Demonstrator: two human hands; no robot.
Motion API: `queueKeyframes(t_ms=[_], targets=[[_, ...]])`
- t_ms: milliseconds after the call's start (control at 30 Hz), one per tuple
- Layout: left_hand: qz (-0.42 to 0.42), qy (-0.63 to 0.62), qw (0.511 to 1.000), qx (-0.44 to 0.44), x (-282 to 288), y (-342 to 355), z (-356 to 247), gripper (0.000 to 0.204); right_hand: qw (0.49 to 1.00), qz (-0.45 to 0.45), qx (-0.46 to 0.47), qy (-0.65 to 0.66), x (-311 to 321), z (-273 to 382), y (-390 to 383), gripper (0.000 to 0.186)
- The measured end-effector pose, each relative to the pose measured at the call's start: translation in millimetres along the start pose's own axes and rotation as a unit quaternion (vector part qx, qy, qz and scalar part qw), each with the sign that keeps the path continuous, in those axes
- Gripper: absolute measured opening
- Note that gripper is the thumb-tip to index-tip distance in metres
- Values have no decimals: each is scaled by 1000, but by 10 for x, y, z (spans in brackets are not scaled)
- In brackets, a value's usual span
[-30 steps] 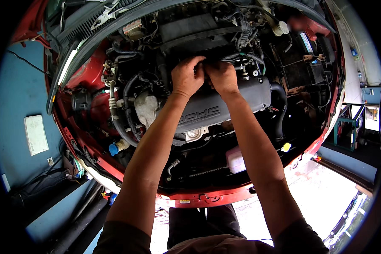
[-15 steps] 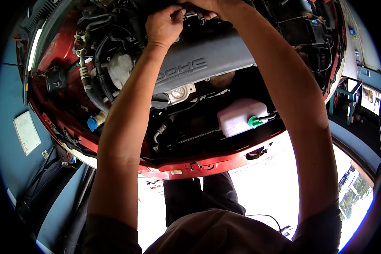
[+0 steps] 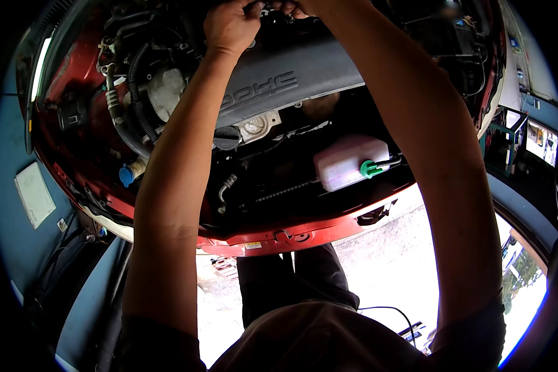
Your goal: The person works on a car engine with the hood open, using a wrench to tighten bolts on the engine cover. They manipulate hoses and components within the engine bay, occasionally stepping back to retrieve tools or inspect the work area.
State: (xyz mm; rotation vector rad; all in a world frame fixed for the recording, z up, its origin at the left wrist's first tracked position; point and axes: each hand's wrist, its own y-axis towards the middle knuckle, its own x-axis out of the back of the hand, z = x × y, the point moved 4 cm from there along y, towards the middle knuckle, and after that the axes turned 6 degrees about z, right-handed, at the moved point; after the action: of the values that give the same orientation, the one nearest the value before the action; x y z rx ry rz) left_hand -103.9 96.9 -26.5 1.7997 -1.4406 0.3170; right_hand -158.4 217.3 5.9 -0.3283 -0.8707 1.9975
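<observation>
Both my arms stretch over the engine bay of a red car. At the top edge, my left hand (image 3: 232,26) is closed, thumb against fingers, at the far side of the dark grey engine cover (image 3: 285,77). What it pinches cannot be made out. Close by on the right, my right hand (image 3: 307,6) is partly cut off by the picture's edge. Its fingers curl around something too small and dark to name. Small metal engine parts (image 3: 278,15) show between the hands. A black oil filler cap (image 3: 227,138) sits at the cover's near left.
A pinkish coolant tank (image 3: 347,164) with a green cap stands at the near right of the bay. A blue-capped filler neck (image 3: 128,176) is left of my left forearm. The red front panel (image 3: 273,239) crosses before my body. Ribbed hoses (image 3: 139,93) run along the left.
Both hands have shifted slightly up the picture, and the right is more cut off. The car appears a little higher and further left in view.
</observation>
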Motion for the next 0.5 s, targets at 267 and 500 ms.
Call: queueKeyframes(t_ms=[267, 500], targets=[[-28, 9, 998, -60, 258, -8, -153, 5, 882, 248, 22, 400, -196, 103, -360, 27], [34, -28, 997, 59, 198, -63, -238, 12, 922, 180, 69, 336, -9, -139, -825, 23]])
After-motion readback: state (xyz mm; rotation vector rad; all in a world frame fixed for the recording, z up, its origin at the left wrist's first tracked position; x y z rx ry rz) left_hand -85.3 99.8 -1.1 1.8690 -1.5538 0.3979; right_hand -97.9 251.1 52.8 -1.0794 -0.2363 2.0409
